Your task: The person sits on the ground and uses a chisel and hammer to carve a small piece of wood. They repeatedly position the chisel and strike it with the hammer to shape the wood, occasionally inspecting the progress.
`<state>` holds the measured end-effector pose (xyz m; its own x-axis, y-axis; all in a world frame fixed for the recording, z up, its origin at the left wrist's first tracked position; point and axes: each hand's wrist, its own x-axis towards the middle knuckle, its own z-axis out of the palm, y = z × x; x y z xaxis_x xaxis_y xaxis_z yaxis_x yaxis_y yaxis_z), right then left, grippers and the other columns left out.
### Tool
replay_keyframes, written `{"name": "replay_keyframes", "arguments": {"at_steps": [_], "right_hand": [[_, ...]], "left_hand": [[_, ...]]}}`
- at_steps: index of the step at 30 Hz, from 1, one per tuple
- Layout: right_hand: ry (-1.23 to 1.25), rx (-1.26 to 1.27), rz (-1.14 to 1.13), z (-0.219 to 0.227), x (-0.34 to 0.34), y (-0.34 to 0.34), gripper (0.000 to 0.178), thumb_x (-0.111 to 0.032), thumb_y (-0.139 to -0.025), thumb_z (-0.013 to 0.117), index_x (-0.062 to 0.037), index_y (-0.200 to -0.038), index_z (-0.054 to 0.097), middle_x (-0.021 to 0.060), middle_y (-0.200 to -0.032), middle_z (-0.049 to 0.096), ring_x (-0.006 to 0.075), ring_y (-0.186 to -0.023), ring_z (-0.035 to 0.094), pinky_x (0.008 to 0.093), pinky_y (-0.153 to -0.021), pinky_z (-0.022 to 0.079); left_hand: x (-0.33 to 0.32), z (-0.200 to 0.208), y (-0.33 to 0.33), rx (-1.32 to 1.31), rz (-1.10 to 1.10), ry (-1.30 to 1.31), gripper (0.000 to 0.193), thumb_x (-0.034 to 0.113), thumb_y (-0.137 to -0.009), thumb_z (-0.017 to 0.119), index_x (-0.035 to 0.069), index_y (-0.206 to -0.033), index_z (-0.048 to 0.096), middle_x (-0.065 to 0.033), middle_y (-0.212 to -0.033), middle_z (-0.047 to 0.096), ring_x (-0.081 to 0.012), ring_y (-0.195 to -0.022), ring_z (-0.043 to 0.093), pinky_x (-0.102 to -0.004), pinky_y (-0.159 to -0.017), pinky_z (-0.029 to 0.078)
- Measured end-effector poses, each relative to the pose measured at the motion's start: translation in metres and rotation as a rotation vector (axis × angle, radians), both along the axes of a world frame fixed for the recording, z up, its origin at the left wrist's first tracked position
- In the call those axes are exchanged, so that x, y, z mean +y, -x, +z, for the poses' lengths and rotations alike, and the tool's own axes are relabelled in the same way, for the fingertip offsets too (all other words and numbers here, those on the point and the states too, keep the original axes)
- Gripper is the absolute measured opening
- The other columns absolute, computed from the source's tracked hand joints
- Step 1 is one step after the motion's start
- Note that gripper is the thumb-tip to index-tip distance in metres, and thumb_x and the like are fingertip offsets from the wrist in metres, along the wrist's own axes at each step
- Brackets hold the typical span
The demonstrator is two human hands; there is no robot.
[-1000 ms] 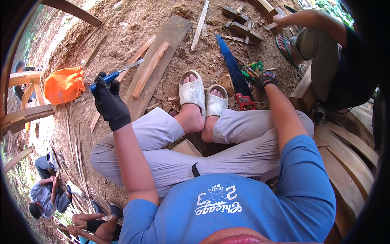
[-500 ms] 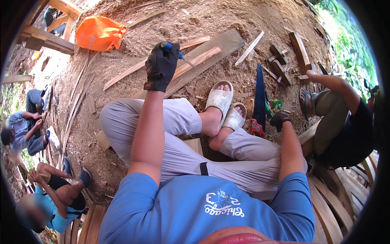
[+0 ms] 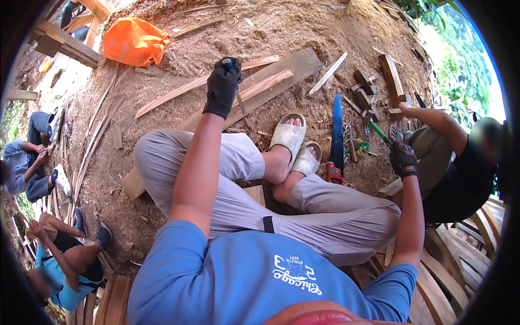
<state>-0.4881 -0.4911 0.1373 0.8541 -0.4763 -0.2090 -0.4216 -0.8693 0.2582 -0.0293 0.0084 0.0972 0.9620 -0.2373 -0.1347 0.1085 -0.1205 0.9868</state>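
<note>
Now the left hand (image 3: 222, 86), fisted round a blue-handled knife (image 3: 234, 81), has swung up over the plank (image 3: 271, 81), while the right hand (image 3: 403, 160) stays clenched on a green tool (image 3: 379, 132) beside the knee.

Rough wooden plank (image 3: 271, 81), matt cloth gloves (image 3: 222, 86).

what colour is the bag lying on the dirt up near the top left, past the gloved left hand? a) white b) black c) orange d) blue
c: the bag on the sawdust-covered ground is bright orange, lying beyond the left hand, which wears a black glove and grips a blue-handled tool.
</note>
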Motion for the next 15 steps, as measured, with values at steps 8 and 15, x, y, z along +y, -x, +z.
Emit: {"name": "replay_keyframes", "arguments": {"at_steps": [8,15], "right_hand": [[-0.594,0.041,-0.198,0.051,0.133,-0.073,0.024,-0.030,-0.088,0.072,-0.0105,-0.101,0.066,0.0165,-0.088,0.070,0.0397,-0.082,0.066,0.0502,-0.074,0.051],[-0.540,0.198,0.040,0.040,0.131,-0.100,0.026,-0.030,-0.091,0.067,-0.0075,-0.103,0.067,0.0185,-0.094,0.073,0.0398,-0.085,0.070,0.0504,-0.074,0.054]], "left_hand": [[-0.064,0.043,-0.048,0.002,0.015,-0.116,0.043,0.051,-0.096,0.070,0.011,-0.078,0.073,-0.0044,-0.066,0.065,-0.0203,-0.060,0.061,-0.0368,-0.061,0.049],[-0.143,-0.025,-0.100,-0.230,0.042,-0.273,0.047,0.055,-0.098,0.066,0.011,-0.088,0.078,-0.0039,-0.070,0.071,-0.0177,-0.065,0.065,-0.0384,-0.067,0.052]]}}
